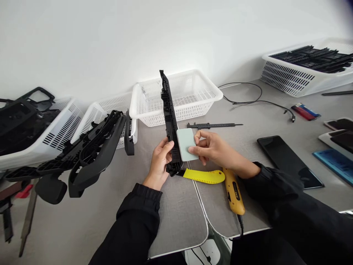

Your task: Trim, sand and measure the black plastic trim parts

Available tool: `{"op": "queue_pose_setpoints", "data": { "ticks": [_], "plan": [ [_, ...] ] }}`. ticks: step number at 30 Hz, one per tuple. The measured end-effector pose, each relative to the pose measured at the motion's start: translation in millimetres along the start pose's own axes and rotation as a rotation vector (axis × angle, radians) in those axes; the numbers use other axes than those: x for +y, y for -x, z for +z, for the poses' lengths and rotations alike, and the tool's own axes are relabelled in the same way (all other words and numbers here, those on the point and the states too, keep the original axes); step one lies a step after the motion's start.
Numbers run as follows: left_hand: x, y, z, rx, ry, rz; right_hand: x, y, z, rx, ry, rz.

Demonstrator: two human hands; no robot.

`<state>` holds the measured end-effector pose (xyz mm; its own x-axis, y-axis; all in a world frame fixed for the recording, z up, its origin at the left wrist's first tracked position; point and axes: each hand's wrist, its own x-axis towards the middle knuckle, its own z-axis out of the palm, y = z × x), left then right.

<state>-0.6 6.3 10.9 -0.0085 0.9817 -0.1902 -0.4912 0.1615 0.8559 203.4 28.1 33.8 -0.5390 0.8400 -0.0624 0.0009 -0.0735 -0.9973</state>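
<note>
A long black plastic trim part [170, 114] stands nearly upright in my left hand [159, 162], whose thumb and fingers grip its lower half. Between the thumb and fingers of my right hand [212, 149] is a pale green rectangular pad [185, 142] with rounded corners. The pad's left edge lies against the right side of the trim part, or just beside it. Below the hands lies a tool with a ribbed yellow handle [205, 176], its dark end close to the part's foot. A yellow corded power tool [234, 193] rests near my right wrist.
Behind the part stands a white basket [176, 112], with a caliper [216, 125] before it. Left baskets [56, 138] and a right basket [289, 79] hold black parts. A cable [259, 101], a black phone [289, 160] and other phone-like items lie right. Files [29, 217] lie left.
</note>
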Motion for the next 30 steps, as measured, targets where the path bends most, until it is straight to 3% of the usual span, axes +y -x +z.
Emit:
{"op": "queue_pose_setpoints", "data": {
  "ticks": [2, 7, 11, 16, 20, 25, 30],
  "plan": [
    [0.3, 0.9, 0.5, -0.001, -0.009, 0.005, 1.7, -0.1, 1.2, 0.022, 0.011, -0.005],
    [-2.5, 0.3, -1.7, 0.034, -0.048, -0.006, 4.0, 0.6, 2.6, -0.088, -0.026, 0.047],
    [-4.7, -0.5, -2.5, 0.021, -0.047, 0.032, 5.2, -1.0, 2.0, 0.045, 0.015, -0.018],
    [-3.0, 1.5, -0.3, 0.032, -0.094, 0.003, 3.9, -2.0, 2.1, -0.041, -0.024, 0.006],
    [-1.5, 2.1, 1.0, 0.032, -0.080, 0.022, 2.2, -1.7, 2.0, 0.088, 0.030, -0.039],
    [-1.4, 1.8, -0.6, 0.036, -0.092, 0.004, 2.6, -1.5, 1.7, -0.016, -0.006, 0.013],
    [-4.0, 1.3, -5.2, -0.005, -0.069, 0.037, 3.3, -5.3, -3.2, 0.266, 0.072, -0.112]
  ]
}}
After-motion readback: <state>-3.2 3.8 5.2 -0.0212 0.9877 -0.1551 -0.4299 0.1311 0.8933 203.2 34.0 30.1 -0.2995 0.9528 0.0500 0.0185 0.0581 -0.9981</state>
